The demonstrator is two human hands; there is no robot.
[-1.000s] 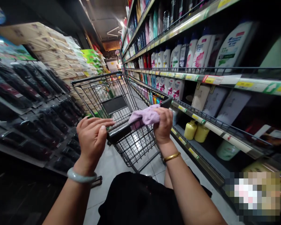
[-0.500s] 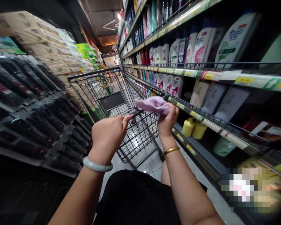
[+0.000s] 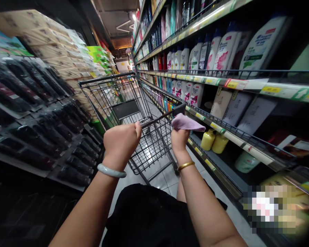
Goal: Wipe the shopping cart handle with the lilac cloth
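Note:
A metal wire shopping cart point(image 3: 154, 151) stands in front of me in the aisle. My left hand point(image 3: 122, 142), with a pale bangle at the wrist, is closed round the cart's near rail. To its right, my right hand point(image 3: 179, 140) is a fist around a light purple cloth point(image 3: 186, 122). The cloth spreads out above the fist, its pointed end towards the shelf. A gold bracelet circles the right wrist. The cart's corner is just behind the cloth.
Shelves on the right hold white bottles point(image 3: 224, 51), boxes point(image 3: 238, 108) and yellow bottles point(image 3: 208, 140). Dark packaged goods point(image 3: 41, 133) hang on the left, before stacked beige packs point(image 3: 54, 44). Tiled floor point(image 3: 164, 178) shows under the cart.
The purple cloth has swung from pointing left to pointing right, and my right hand has lowered slightly. My left hand has shifted a little right and up, still on the rail.

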